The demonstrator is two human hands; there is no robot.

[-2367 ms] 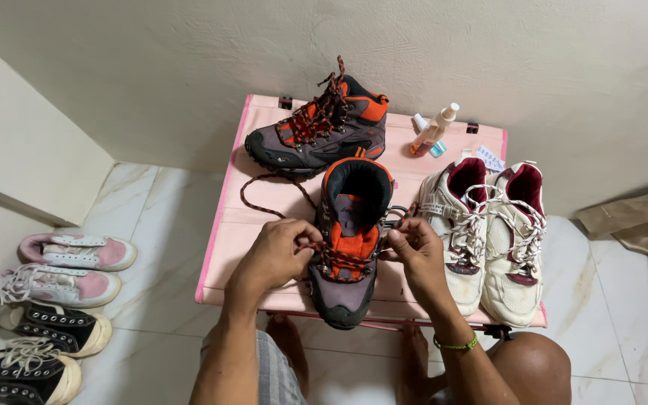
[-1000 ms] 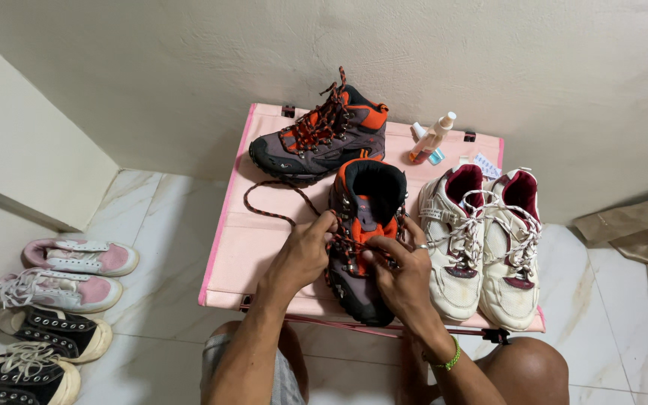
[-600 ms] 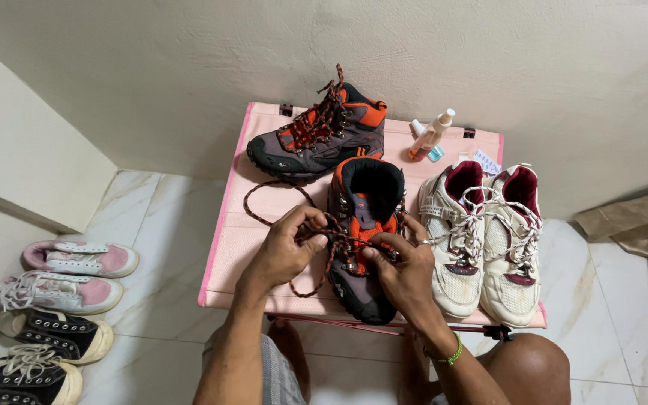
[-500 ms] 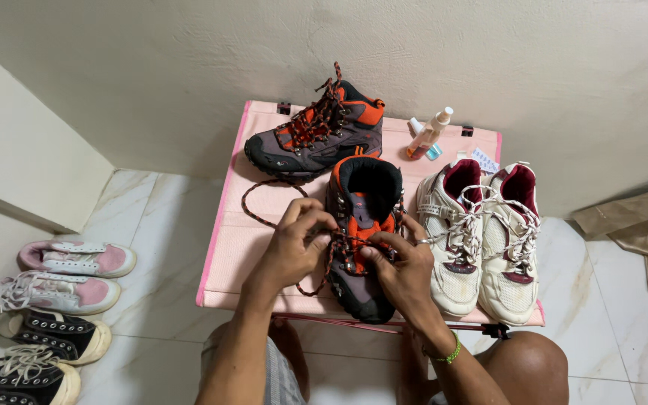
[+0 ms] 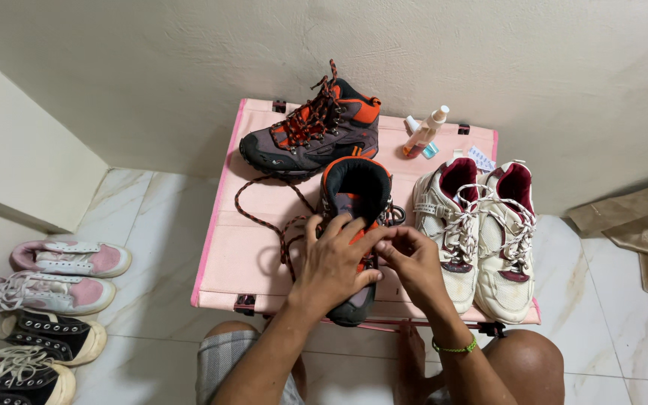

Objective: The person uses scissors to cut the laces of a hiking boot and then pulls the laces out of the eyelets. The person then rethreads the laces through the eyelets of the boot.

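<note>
Hiking boot (image 5: 354, 225), grey and black with orange trim, is stood at the centre of the frame on the pink tabletop (image 5: 238, 247), its toe towards the lower edge and its open collar towards the wall. It is covered over the tongue by the left hand (image 5: 335, 262), whose fingers are spread flat and pressed down on the lacing area rather than closed round anything. Just to the right, the right hand (image 5: 412, 261) is drawn in against it, with the fingers pinched together at the boot's upper eyelets; the lace is judged to be gripped there, though the grip itself is hidden.

For the lacing to be done well, the boot is best kept pinned by the flat hand while the lace is pulled evenly, so that the tongue is kept centred and no slack is left lower down. The loose dark-orange lace (image 5: 264, 217), looped to the left of centre on the tabletop, should be kept free of tangles.

Behind, in the upper middle, the matching second boot (image 5: 313, 135) is laid on its side. A pair of white sneakers (image 5: 478, 225) is set at the right, and a small spray bottle (image 5: 425, 131) is stood near the wall.
</note>
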